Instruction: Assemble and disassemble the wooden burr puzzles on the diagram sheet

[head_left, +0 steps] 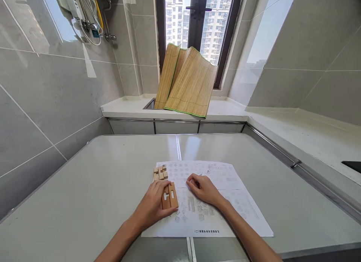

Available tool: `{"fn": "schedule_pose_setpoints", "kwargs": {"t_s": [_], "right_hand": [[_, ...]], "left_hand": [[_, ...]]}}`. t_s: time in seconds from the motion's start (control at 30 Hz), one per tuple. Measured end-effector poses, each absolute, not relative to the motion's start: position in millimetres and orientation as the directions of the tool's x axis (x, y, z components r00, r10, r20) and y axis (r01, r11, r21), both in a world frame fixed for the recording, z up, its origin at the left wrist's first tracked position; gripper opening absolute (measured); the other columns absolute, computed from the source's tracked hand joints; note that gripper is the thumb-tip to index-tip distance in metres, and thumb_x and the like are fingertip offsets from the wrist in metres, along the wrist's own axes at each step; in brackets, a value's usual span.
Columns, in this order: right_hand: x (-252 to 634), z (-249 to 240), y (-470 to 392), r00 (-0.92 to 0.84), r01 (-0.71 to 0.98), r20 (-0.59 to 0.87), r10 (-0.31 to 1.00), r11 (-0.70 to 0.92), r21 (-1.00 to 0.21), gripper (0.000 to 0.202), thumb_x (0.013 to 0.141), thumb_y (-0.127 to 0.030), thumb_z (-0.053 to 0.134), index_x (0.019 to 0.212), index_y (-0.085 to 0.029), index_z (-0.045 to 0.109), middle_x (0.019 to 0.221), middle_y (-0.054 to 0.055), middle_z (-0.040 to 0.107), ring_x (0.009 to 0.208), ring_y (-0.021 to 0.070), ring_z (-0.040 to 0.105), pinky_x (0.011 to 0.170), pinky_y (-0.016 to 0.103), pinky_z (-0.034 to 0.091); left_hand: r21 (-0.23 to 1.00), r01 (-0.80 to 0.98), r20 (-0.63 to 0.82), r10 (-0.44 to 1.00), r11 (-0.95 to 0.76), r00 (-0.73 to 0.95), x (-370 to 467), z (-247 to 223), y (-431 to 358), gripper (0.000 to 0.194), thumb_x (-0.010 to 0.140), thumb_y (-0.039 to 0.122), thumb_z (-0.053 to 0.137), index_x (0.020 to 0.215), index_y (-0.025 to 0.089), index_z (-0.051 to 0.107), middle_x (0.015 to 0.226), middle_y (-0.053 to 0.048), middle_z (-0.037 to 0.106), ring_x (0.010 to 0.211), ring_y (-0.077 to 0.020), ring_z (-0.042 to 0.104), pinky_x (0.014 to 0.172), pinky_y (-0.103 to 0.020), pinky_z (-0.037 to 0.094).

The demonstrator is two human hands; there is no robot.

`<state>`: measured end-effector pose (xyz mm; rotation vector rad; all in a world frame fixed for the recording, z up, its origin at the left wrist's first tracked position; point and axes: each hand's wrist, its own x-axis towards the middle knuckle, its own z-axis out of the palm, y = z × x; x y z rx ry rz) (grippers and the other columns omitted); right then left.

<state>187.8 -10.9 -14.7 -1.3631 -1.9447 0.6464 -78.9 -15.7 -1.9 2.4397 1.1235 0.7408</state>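
My left hand (153, 203) is closed around two flat brown wooden puzzle pieces (173, 195) with cut-out slots, side by side. Its thumb lies along their near end and its fingers reach the far end. Just beyond them, several lighter notched wooden blocks (160, 173) sit in a group at the sheet's far left corner. My right hand (205, 187) rests over a large printed paper sheet (208, 218) with its fingers curled in; nothing shows between them. Small diagrams and text cover the sheet, partly hidden under both hands and forearms.
A pale folding table (98, 202) with a centre seam carries the sheet. Behind it, a bamboo mat (191, 81) leans on the white ledge (124, 108) before a dark-framed window (197, 25). Tiled walls close in both sides; pipes and cables (91, 15) hang upper left.
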Motion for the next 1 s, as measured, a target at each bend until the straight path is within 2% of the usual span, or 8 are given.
{"fn": "schedule_pose_setpoints", "kwargs": {"t_s": [0.13,0.23,0.3,0.43,0.53,0.63,0.73,1.0], "right_hand": [[187,-16,-10,-0.230,0.619,0.246,0.942,0.336,-0.709,0.022,0.097,-0.036,0.052,0.084,-0.024,0.065,0.060,-0.004,0.059,0.055,0.0150,0.053,0.061,0.027,0.043],[187,-17,-10,-0.235,0.618,0.247,0.940,0.340,-0.709,0.024,0.098,-0.037,0.050,0.084,-0.025,0.065,0.059,-0.004,0.058,0.056,0.0154,0.054,0.062,0.027,0.043],[186,-18,-10,-0.236,0.615,0.247,0.940,0.342,-0.711,0.024,0.098,-0.037,0.050,0.084,-0.025,0.064,0.060,-0.005,0.057,0.056,0.0156,0.054,0.062,0.027,0.043],[186,-19,-9,-0.227,0.614,0.247,0.942,0.335,-0.715,0.023,0.098,-0.035,0.050,0.084,-0.025,0.064,0.060,-0.005,0.057,0.056,0.0155,0.053,0.062,0.027,0.042],[185,-21,-9,-0.224,0.611,0.243,0.944,0.331,-0.719,0.022,0.098,-0.035,0.049,0.084,-0.025,0.063,0.060,-0.005,0.056,0.056,0.0155,0.052,0.062,0.027,0.042],[184,-22,-9,-0.221,0.610,0.238,0.946,0.325,-0.723,0.023,0.099,-0.036,0.048,0.085,-0.025,0.063,0.060,-0.005,0.056,0.056,0.0157,0.052,0.062,0.027,0.041],[183,-21,-9,-0.219,0.610,0.236,0.947,0.322,-0.724,0.023,0.098,-0.036,0.049,0.085,-0.024,0.063,0.060,-0.005,0.057,0.056,0.0160,0.053,0.062,0.027,0.041],[183,-20,-9,-0.219,0.608,0.219,0.951,0.309,-0.731,0.022,0.098,-0.036,0.050,0.086,-0.023,0.064,0.061,-0.004,0.057,0.056,0.0149,0.052,0.064,0.027,0.043]], "left_hand": [[0.456,0.617,0.316,0.764,-0.642,0.562,-102,5,-15,0.072,0.074,0.048,0.082,0.136,0.031,0.050,0.132,-0.011,0.060,0.122,-0.0342,0.058,0.098,-0.050,0.055],[0.368,0.643,0.408,0.738,-0.672,0.537,-110,10,-11,0.076,0.073,0.050,0.080,0.139,0.030,0.048,0.136,-0.011,0.058,0.129,-0.0354,0.052,0.103,-0.050,0.051],[0.342,0.680,0.476,0.744,-0.648,0.470,-113,11,-5,0.070,0.078,0.050,0.074,0.138,0.027,0.047,0.137,-0.012,0.057,0.130,-0.0359,0.049,0.107,-0.053,0.046],[0.451,0.758,0.522,0.828,-0.471,0.204,-119,5,20,0.033,0.099,0.042,0.042,0.125,0.024,0.051,0.128,-0.011,0.060,0.123,-0.0307,0.053,0.107,-0.052,0.044],[0.510,0.783,0.484,0.871,-0.356,0.081,-119,-1,46,0.029,0.101,0.042,0.040,0.115,0.021,0.054,0.120,-0.010,0.061,0.114,-0.0280,0.058,0.102,-0.047,0.048],[0.406,0.844,0.521,0.847,-0.351,0.101,-118,-6,71,0.031,0.098,0.043,0.045,0.113,0.018,0.056,0.118,-0.013,0.060,0.113,-0.0303,0.058,0.101,-0.048,0.048],[0.329,0.874,0.501,0.851,-0.357,0.159,-119,-12,90,0.032,0.099,0.037,0.040,0.115,0.016,0.057,0.119,-0.015,0.062,0.116,-0.0316,0.057,0.104,-0.049,0.046],[0.381,0.875,0.365,0.918,-0.300,0.156,-129,-38,103,0.044,0.098,0.035,0.036,0.132,0.013,0.054,0.141,-0.015,0.060,0.141,-0.0306,0.046,0.117,-0.049,0.039]]}}
